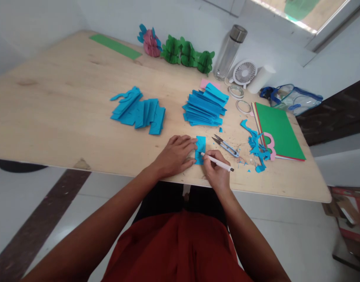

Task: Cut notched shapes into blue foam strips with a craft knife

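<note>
A small blue paper piece (200, 145) lies flat near the table's front edge, with faint marks on it. My left hand (176, 155) rests open beside it, fingertips on its left edge. My right hand (217, 169) is closed around a white pen (221, 163), whose tip touches the paper. Just right of the paper lie thread snips (226, 146) with their blades apart. Folded blue strips (205, 105) are stacked behind the paper. More folded blue pieces (139, 111), some with drawn curves, lie to the left.
Blue scraps (257, 147) and a green paper stack (281, 131) are at the right. Behind stand a bottle (230, 51), a small fan (244, 73), a white roll (261, 79) and green paper shapes (187, 54). Tape rolls (236, 91) and a clear pouch (296, 98) lie nearby.
</note>
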